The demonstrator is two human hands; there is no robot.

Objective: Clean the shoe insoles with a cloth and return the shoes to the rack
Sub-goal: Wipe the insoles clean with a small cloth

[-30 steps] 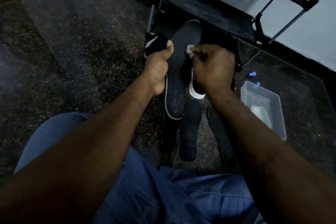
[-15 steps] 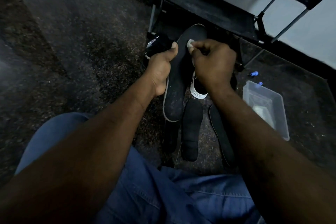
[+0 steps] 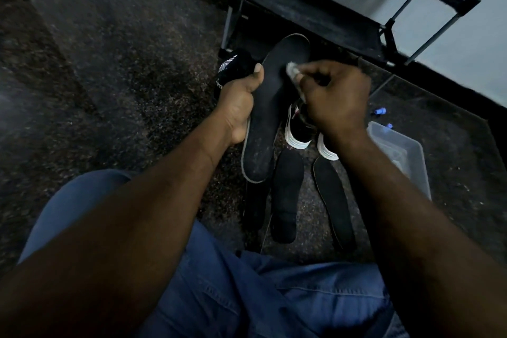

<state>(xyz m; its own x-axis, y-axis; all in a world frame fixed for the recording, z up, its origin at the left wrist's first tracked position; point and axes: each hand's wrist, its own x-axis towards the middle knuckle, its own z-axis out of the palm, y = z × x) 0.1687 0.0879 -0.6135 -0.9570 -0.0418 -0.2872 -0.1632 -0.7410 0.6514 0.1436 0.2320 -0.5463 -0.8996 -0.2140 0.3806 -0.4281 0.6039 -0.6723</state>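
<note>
Counting insoles: three clear. One raised insole [image 3: 263, 118] in front of the rack [image 3: 310, 14], a middle insole [image 3: 286, 195] and a right insole [image 3: 333, 200] flat on the floor.
Shoes: three, a striped black shoe [image 3: 233, 68] and two white-soled shoes [image 3: 297, 132], all half hidden behind the hands.
Left hand [image 3: 241, 101]: thumb and fingers clamped on the raised insole's edge.
Right hand [image 3: 334, 96]: fingers curled, pinching a small cloth [image 3: 292, 68] against its toe end.
Clear tub [image 3: 403, 156]: contents too dim to make out.

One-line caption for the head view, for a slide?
Left hand grips a dark insole while the right hand holds a pale cloth against its upper part, shoe rack behind.
</note>
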